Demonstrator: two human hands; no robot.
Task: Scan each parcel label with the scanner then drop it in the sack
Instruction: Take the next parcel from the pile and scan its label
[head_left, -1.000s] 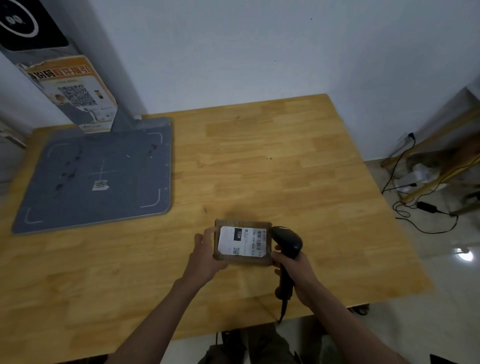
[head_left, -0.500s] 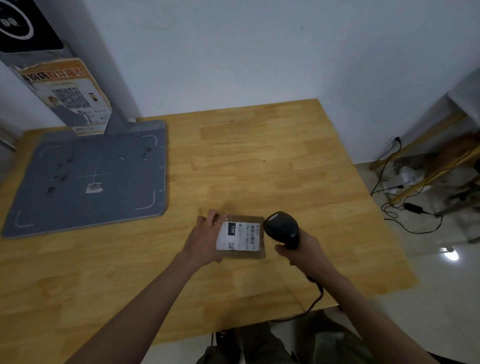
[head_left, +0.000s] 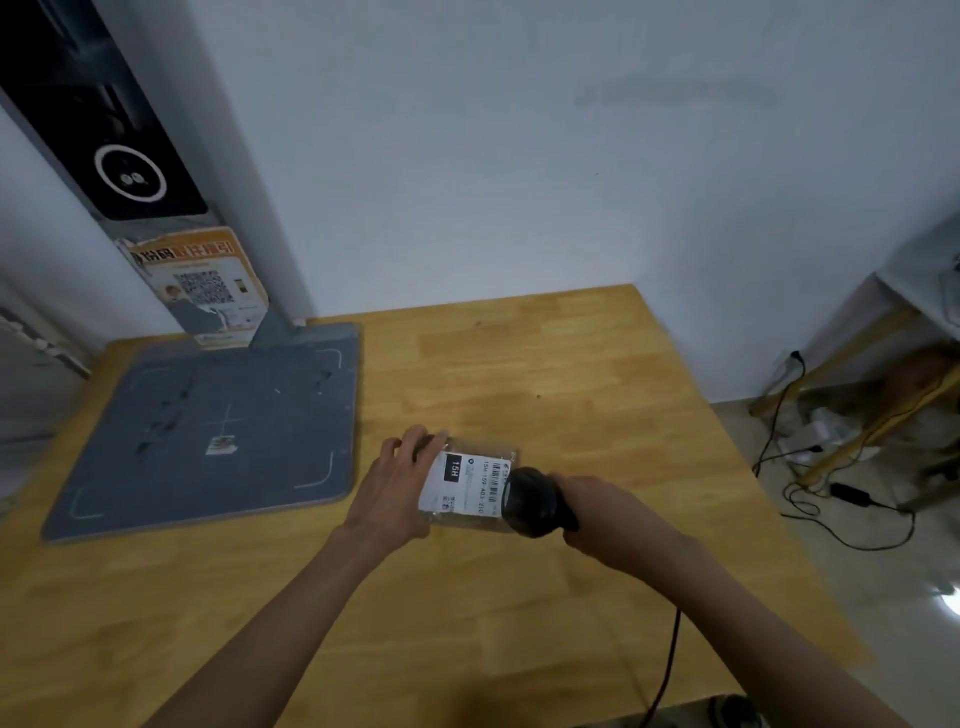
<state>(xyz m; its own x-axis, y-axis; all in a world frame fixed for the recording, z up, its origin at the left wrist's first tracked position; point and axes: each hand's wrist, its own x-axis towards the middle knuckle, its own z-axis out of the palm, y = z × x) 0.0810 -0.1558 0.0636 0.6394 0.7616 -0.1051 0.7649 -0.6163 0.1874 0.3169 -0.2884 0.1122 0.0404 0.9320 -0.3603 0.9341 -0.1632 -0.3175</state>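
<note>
A small brown parcel (head_left: 470, 486) with a white barcode label lies at the middle of the wooden table (head_left: 597, 395). My left hand (head_left: 392, 483) grips its left edge, fingers curled over the far corner. My right hand (head_left: 597, 512) holds a black handheld scanner (head_left: 535, 501), whose head sits right over the parcel's right edge and covers part of the label. The scanner's cable (head_left: 667, 670) runs down off the table's front edge. No sack is in view.
A grey weighing pad (head_left: 208, 431) with a tall post (head_left: 130, 171) and a QR poster stands at the back left of the table. On the floor to the right lie black cables (head_left: 831, 493) and wooden furniture legs (head_left: 878, 421).
The scanner head has moved left, closer over the parcel's label. The camera has tilted up. My left hand keeps its grip on the parcel.
</note>
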